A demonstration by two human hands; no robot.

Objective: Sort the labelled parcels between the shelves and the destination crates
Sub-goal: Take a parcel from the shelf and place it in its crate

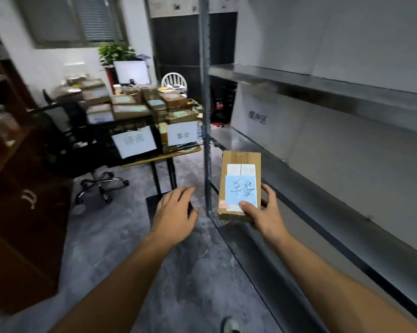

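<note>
Fingers (268, 191) of the right hand (262, 213) curl up the right edge of a flat cardboard parcel (241, 168) while the thumb presses down on its near end. The parcel is thus pinched at one short end and carried level in the air, over the front lip of the lower metal shelf (286, 169) and just right of the rack's upright post (205, 97). Its long axis runs straight away from the person, free end pointing forward. The blue label (241, 189) faces up, its handwriting upside down from here and too loose for me to read. The left hand (176, 211) is relaxed, palm down, fingers spread and grasping nothing, hovering over the floor on the other side of the post. Two wire destination crates (106, 133) stand on a counter (159, 157) ahead and to the left, well apart from the parcel, each with a white paper sign (134, 141) on its front and stacked with boxes. The coming move turns on direction: the shelf lies directly under and to the right of the grasping hand, while the crates lie across the post to the left, nearer the empty hand. I judge the label is being checked before the parcel goes either way.
</note>
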